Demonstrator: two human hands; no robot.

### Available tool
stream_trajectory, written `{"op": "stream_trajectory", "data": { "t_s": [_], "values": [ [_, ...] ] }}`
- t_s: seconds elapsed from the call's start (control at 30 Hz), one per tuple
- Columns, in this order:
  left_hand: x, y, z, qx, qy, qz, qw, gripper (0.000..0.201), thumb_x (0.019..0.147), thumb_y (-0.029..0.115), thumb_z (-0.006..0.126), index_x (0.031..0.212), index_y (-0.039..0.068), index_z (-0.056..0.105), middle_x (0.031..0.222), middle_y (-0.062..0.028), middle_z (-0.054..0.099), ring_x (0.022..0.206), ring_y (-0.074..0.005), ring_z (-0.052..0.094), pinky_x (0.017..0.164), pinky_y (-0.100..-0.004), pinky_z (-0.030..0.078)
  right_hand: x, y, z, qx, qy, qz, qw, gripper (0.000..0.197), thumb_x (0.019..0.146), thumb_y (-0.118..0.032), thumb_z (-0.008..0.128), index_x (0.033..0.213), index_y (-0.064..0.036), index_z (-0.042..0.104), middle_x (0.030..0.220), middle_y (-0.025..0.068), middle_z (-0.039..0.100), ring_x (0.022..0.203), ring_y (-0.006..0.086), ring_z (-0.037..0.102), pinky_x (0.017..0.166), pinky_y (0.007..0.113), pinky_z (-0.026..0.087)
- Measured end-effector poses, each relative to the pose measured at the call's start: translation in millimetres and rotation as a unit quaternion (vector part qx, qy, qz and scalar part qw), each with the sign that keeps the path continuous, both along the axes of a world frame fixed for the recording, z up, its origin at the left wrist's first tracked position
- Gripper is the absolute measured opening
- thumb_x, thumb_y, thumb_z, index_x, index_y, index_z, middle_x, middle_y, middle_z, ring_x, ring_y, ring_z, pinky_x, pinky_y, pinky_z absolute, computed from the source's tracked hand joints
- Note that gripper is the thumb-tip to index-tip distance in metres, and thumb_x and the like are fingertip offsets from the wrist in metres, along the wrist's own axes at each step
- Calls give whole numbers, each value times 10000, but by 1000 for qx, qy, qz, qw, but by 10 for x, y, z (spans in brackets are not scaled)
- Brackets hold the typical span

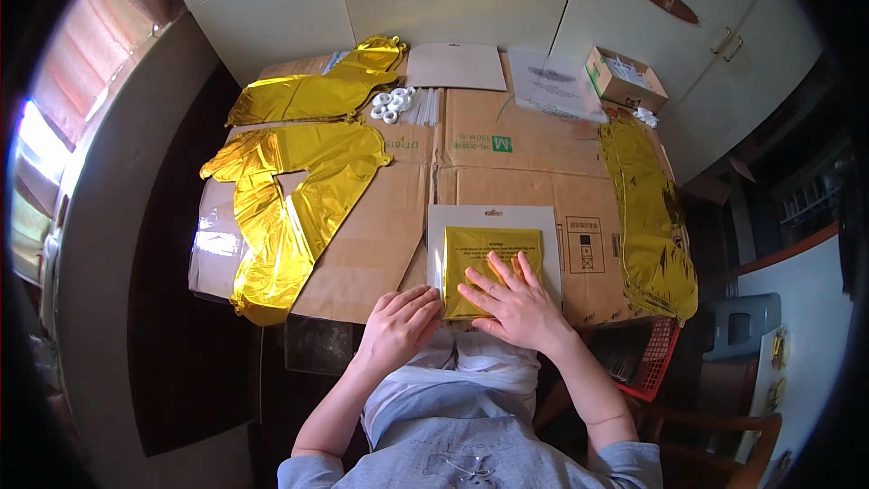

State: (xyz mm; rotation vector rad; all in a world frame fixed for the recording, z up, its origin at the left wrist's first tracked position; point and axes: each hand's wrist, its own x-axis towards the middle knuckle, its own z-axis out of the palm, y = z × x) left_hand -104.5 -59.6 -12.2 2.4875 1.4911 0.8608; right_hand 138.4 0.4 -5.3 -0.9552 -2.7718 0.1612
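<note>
In front of me a square of folded gold foil (463, 264), with small dark print on its upper part, lies on a white backing card (549, 249). The card has a hanging slot at its top edge. My right hand (519, 304) rests on the foil with its fingers spread, grasping nothing. By the card's lower left corner lies my left hand (402, 326), palm down and flat, its fingers side by side. Whatever is under the left palm is hidden.
Flattened cardboard (389, 208) covers the table. Large gold foil balloons (308, 199) lie flat at the left, and another gold foil (644, 213) at the right. White rolls (391, 107), clear strips (425, 107), a grey card (455, 67) and a small box (625, 79) sit at the back.
</note>
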Motion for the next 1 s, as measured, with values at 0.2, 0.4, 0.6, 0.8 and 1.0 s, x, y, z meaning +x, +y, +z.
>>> {"op": "stream_trajectory", "data": {
  "t_s": [0.2, 0.4, 0.6, 0.8, 1.0],
  "values": [
    [-84, 31, 86, -68, -16, -15, 997, 362, 772, 28, 629, 1132, 63, 632, 1147, -62, 681, 1190, -253, 573, 965, -410, 431, -227, -319, 44, -4, 71, 14, 997, 452, 849, -312, 674, 1231, -77, 620, 1263, 73, 557, 1221, 246, 480, 1010, 418, 411],
    [-166, 39, 127, -98, -3, -33, 995, 461, 741, 7, 607, 1200, 56, 605, 1163, -89, 659, 1198, -259, 555, 976, -413, 421, -544, -502, -156, 20, 176, -21, 984, 150, 791, -146, 650, 929, -90, 634, 916, 21, 544, 894, 188, 528, 780, 330, 446],
    [-219, 57, 85, -105, 5, -53, 993, 443, 689, 28, 626, 1130, 72, 620, 1263, -55, 632, 1217, -262, 542, 984, -421, 416, -597, -500, -172, 2, 138, -29, 990, 170, 750, -162, 690, 885, -101, 607, 897, 30, 533, 887, 201, 524, 783, 349, 425],
    [-227, 68, 126, -81, 27, -85, 993, 301, 692, 106, 697, 990, 127, 664, 1273, -39, 635, 1210, -241, 550, 982, -408, 419, -594, -538, -200, 13, 116, -22, 993, 232, 727, -141, 709, 927, -98, 600, 935, 32, 533, 911, 214, 537, 810, 368, 428],
    [-191, 37, -30, 26, 88, -71, 993, 261, 755, 263, 719, 973, 143, 640, 1256, -51, 639, 1221, -200, 542, 967, -388, 423, -576, -490, -211, 81, 162, -12, 983, 93, 802, -144, 612, 884, -101, 598, 959, 28, 558, 908, 200, 548, 805, 360, 443]
  ]
}}
